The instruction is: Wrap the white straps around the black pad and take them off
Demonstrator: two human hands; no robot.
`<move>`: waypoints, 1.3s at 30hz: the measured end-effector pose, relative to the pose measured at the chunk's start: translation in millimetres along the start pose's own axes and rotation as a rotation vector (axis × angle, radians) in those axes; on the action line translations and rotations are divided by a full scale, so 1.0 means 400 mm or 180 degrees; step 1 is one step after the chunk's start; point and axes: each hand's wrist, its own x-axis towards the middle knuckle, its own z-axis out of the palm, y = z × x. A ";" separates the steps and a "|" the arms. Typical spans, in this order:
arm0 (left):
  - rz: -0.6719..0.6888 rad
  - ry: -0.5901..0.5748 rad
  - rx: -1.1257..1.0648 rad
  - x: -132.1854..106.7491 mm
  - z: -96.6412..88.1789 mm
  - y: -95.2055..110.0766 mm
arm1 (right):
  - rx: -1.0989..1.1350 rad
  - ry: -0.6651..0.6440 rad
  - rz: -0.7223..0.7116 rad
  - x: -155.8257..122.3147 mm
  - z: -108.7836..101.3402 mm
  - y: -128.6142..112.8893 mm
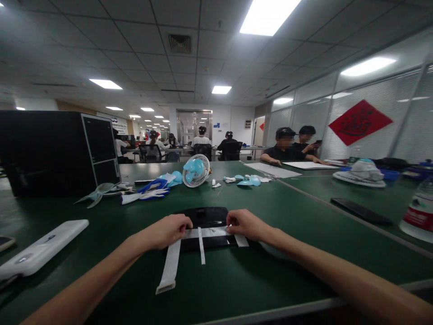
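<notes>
A glossy black panel (203, 212) lies on the green table in front of me. Across it runs a white strip (213, 232). My left hand (171, 230) is closed, its fingers pinched at the strip's left end. At the right end, my right hand (245, 224) is closed in a similar pinch. A white flat ribbon cable (170, 264) with a connector at its end hangs out below my left hand. Between the hands a narrow white ribbon (202, 248) extends over the panel's near edge. Another short ribbon piece (241, 240) shows under my right hand. My fingertips are partly hidden.
Behind the panel stand a small fan (196, 170), blue-white gloves (149, 189) and light-blue fan blades (249, 180). A black computer case (50, 153) and a white oblong device (47, 246) are left. A phone (360, 211) and a bottle (419, 212) lie right. People sit beyond.
</notes>
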 end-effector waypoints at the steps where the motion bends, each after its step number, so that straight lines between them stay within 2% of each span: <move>1: 0.0228 -0.0021 0.0007 0.000 0.004 0.006 | -0.0022 -0.0013 -0.0065 0.000 0.001 -0.002; 3: 0.0485 -0.0078 0.0020 0.000 0.010 0.015 | -0.0123 -0.0014 -0.0183 -0.001 0.002 -0.007; 8: 0.0542 -0.0131 0.0071 0.003 0.015 0.012 | -0.0443 0.0097 -0.0489 -0.007 0.005 -0.037; 11: 0.0540 -0.0131 0.0042 0.006 0.016 0.006 | -0.0562 0.0196 -0.0884 -0.014 0.010 -0.072; 16: 0.0655 -0.0160 0.0021 0.011 0.019 0.005 | -0.0900 0.0013 -0.1519 -0.017 0.027 -0.133; 24: 0.0686 -0.0079 0.0054 0.011 0.021 0.009 | -0.0919 -0.0039 -0.1799 -0.008 0.045 -0.158; 31: 0.0630 -0.0159 0.0092 0.008 0.017 0.011 | -0.0753 -0.0107 -0.2025 -0.047 0.049 -0.162; 39: 0.0622 -0.0131 0.0014 0.006 0.017 0.016 | -0.0744 -0.0097 -0.2013 -0.065 0.047 -0.162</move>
